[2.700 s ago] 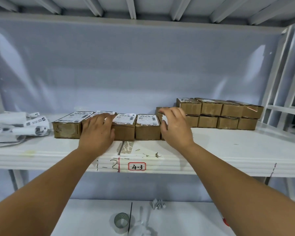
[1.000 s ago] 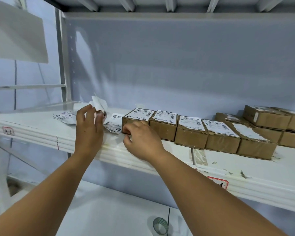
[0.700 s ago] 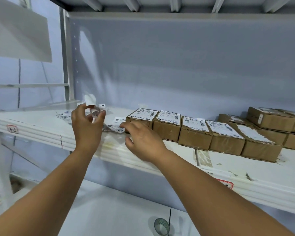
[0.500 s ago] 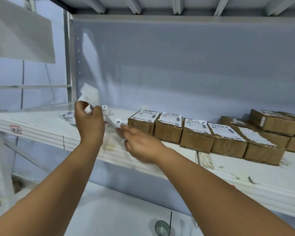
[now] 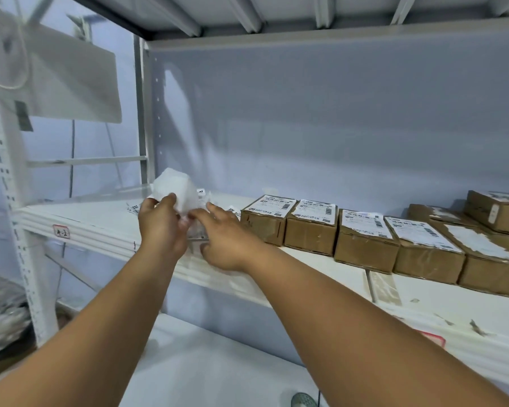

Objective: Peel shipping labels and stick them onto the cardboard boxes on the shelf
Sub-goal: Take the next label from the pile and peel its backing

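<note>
Label run, next round: the person's left hand (image 5: 162, 230) now holds a crumpled white label sheet (image 5: 177, 189) well clear of the white metal shelf (image 5: 100, 221), higher than half a second ago, when the sheet had only just left the pile. The left fingers (image 5: 166, 201) are curled round the sheet's lower edge, with the paper standing at 12 o'clock above the knuckles.

The right hand (image 5: 228, 242), at 3 o'clock of the left, has come up off the shelf to meet it. Its fingers are stretched nearly straight, the forefinger tip (image 5: 202, 214) at the sheet's bottom corner, and no pinch can be seen through the blur.

Under both hands lie the loose printed shipping labels (image 5: 134, 207), scattered on the shelf at 9 o'clock of the row of brown cardboard boxes (image 5: 312, 230).

Less than three seconds back both palms were flat on that row, so the hands have left the boxes for the supply. Four boxes carry printed labels on top. The brown cardboard box with a ragged white patch (image 5: 494, 268), at the row's 3 o'clock end, shows no print that can be read.

The likely step in hand is peeling a fresh label from its backing, with sticking still to come. A sheet this crumpled may tear or fold onto its own adhesive.
</note>
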